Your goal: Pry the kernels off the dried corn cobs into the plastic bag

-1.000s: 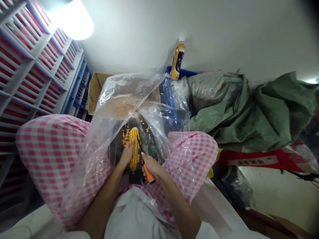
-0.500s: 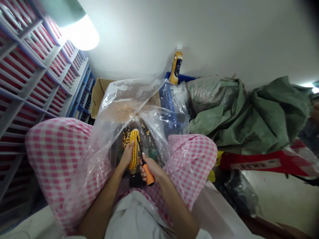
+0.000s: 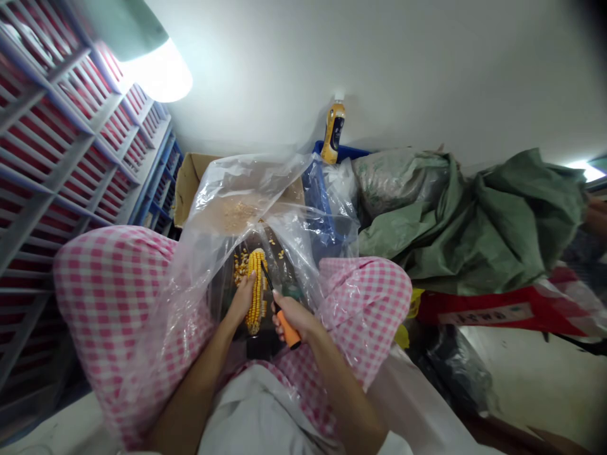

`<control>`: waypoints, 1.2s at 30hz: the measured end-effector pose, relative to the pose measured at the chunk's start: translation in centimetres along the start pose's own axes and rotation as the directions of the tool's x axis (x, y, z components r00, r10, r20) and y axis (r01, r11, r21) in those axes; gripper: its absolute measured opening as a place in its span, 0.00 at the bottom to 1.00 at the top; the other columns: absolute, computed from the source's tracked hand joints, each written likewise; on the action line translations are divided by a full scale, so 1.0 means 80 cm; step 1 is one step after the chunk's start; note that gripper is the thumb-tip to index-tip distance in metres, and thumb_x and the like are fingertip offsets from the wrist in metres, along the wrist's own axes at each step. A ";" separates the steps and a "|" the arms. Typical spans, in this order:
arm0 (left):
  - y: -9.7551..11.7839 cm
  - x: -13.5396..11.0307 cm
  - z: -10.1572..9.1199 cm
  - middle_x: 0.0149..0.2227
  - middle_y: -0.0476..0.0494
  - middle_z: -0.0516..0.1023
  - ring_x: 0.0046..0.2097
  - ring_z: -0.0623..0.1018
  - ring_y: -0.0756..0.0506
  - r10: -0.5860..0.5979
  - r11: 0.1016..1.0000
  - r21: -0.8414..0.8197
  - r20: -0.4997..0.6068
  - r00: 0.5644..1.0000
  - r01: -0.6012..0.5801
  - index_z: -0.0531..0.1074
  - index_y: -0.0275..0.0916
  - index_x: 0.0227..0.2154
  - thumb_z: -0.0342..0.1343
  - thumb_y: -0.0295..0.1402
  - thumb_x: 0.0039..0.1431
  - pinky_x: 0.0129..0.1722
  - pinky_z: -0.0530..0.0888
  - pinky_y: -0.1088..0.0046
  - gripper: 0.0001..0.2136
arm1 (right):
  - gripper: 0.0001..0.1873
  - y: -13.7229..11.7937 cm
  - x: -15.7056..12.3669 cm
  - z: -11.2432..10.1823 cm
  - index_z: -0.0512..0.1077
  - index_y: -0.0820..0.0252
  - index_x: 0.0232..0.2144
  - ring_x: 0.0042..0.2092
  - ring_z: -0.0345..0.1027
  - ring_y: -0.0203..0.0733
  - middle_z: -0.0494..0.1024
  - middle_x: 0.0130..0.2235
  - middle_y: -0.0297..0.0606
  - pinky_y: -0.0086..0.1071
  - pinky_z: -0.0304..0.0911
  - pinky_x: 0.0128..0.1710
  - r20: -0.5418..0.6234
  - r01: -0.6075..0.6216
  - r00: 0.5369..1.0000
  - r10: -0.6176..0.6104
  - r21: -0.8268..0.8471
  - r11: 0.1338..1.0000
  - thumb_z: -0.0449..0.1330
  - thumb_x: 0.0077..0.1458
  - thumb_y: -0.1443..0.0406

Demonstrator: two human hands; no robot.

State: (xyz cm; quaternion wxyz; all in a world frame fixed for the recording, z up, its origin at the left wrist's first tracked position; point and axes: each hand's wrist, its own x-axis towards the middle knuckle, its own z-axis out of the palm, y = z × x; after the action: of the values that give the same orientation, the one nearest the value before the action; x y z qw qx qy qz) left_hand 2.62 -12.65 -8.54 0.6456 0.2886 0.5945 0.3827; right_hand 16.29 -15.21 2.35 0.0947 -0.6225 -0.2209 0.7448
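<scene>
Between my knees lies a yellow corn cob (image 3: pixel 256 291), its upper end pointing away from me. My left hand (image 3: pixel 243 296) is closed around the cob's left side. In my right hand (image 3: pixel 293 313) is a screwdriver (image 3: pixel 288 328) with an orange handle and a dark shaft. The shaft's tip meets the upper right side of the cob, where a strip along the edge looks paler. Loose corn kernels (image 3: pixel 241 262) are scattered left of the cob and a few beyond it. A clear plastic sheet (image 3: pixel 190 272) spreads under and around the work and over my legs.
A cardboard box (image 3: pixel 187 183) stands beyond the plastic. Behind it to the right, a yellow bottle (image 3: pixel 333 133) rises above a blue bin (image 3: pixel 315 183). Green cloth (image 3: pixel 493 221) and a filled sack (image 3: pixel 403 177) lie right; slatted crates (image 3: pixel 57 145) stack left, under a bright lamp (image 3: pixel 161 69).
The screwdriver's handle has swung slightly to the right and its tip sits a little lower along the cob. My left hand keeps its hold. The whole view has shifted slightly.
</scene>
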 end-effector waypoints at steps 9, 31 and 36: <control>0.016 -0.002 0.007 0.31 0.46 0.76 0.34 0.76 0.44 0.072 0.997 0.020 -0.071 0.995 -0.071 0.71 0.38 0.35 0.54 0.56 0.48 0.34 0.71 0.69 0.25 | 0.17 0.008 0.004 0.017 0.59 0.57 0.32 0.13 0.57 0.33 0.61 0.15 0.25 0.25 0.59 0.15 -0.142 0.045 0.988 -0.057 -0.086 0.995 0.39 0.67 0.55; 0.017 -0.002 0.016 0.24 0.50 0.73 0.25 0.74 0.46 -0.016 0.993 -0.121 -0.006 1.000 0.016 0.69 0.38 0.34 0.55 0.57 0.47 0.24 0.70 0.70 0.25 | 0.19 0.004 -0.006 0.013 0.59 0.57 0.32 0.12 0.54 0.30 0.61 0.13 0.23 0.22 0.56 0.13 -0.079 0.064 0.995 -0.055 0.118 0.991 0.40 0.66 0.51; 0.016 -0.002 0.016 0.25 0.49 0.74 0.25 0.75 0.46 -0.034 0.991 -0.126 0.001 0.999 0.034 0.69 0.37 0.35 0.54 0.57 0.47 0.24 0.71 0.70 0.26 | 0.18 0.005 0.000 0.010 0.57 0.56 0.30 0.12 0.54 0.31 0.61 0.13 0.24 0.23 0.56 0.13 -0.080 0.074 0.995 -0.065 0.106 0.992 0.39 0.66 0.54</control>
State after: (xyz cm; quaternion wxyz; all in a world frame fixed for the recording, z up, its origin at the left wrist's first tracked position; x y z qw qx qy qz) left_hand 3.73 -11.98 -7.19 0.6688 0.2370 0.5743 0.4083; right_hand 15.53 -15.74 2.32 0.1629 -0.6362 -0.1976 0.7278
